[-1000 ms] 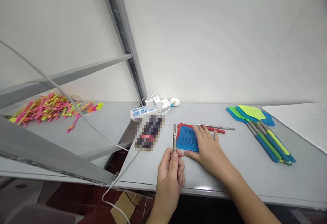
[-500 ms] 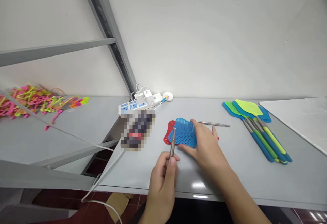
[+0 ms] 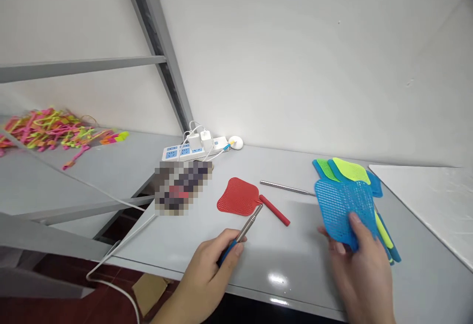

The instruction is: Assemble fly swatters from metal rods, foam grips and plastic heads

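Observation:
In my left hand [image 3: 209,270] is a metal telescopic rod with a blue grip [image 3: 244,230], my fingers wrapped round it and its tip pointing up and right. My right hand [image 3: 360,270] pinches a blue perforated fly swatter head [image 3: 342,210] between thumb and fingers, holding it up in front of the pile of swatters. On the table lie a red fly swatter head [image 3: 239,197], a red grip [image 3: 274,210] close to its neck, and a bare metal rod [image 3: 286,187] behind them. The blue head covers the rod's right end.
Several assembled fly swatters [image 3: 351,170] in blue, green and yellow lie stacked at the right. A white power strip [image 3: 194,149] with chargers is by the wall. White board [image 3: 424,201] covers the far right; colourful strips [image 3: 51,129] are piled on the left shelf.
My right hand has lifted the blue swatter head off the red one and carried it right. The red head and grip are uncovered. My left hand's rod now tilts right, showing its blue grip.

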Tool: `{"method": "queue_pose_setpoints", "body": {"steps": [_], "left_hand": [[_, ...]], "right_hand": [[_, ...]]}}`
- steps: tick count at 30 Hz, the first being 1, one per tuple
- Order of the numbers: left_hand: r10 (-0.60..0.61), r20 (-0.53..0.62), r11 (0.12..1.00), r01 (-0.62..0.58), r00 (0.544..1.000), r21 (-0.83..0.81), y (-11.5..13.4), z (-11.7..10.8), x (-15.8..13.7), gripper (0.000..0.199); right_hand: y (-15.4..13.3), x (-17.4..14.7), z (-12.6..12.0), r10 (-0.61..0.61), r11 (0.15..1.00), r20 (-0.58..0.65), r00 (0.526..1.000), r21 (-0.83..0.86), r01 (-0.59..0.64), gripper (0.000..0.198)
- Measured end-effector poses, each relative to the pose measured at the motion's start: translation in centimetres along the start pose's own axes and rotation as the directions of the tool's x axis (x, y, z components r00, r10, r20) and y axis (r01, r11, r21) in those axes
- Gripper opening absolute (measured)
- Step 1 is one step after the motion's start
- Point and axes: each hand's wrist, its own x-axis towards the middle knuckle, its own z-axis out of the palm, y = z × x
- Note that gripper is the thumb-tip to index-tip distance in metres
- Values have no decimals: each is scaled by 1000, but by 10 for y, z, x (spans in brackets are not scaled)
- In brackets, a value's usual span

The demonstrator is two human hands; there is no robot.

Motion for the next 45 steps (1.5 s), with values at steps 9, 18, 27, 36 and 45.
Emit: {"method": "queue_pose_setpoints", "body": {"steps": [9, 18, 27, 36, 45], "left_hand": [[152, 84, 983, -159, 985, 89, 5, 2, -5, 22], [275, 152, 936, -301, 949, 185, 6, 4, -2, 26], [304, 178, 900, -343, 936, 268, 5, 5, -3, 28], [307, 202, 881, -358, 930, 308, 1, 7, -3, 29], [358, 194, 855, -404, 913, 324, 0, 7, -3, 29]], "right_hand": [[10, -22, 1, 61, 966, 168, 984, 239, -100, 27], [31, -44, -1, 14, 992, 223, 975, 121, -42, 25], [34, -51, -1, 77, 995, 414, 907, 32, -99, 32], [35, -52, -5, 96, 995, 406, 909, -25, -94, 35], [35, -51, -7, 102, 995, 454, 885, -45, -91, 34]]}}
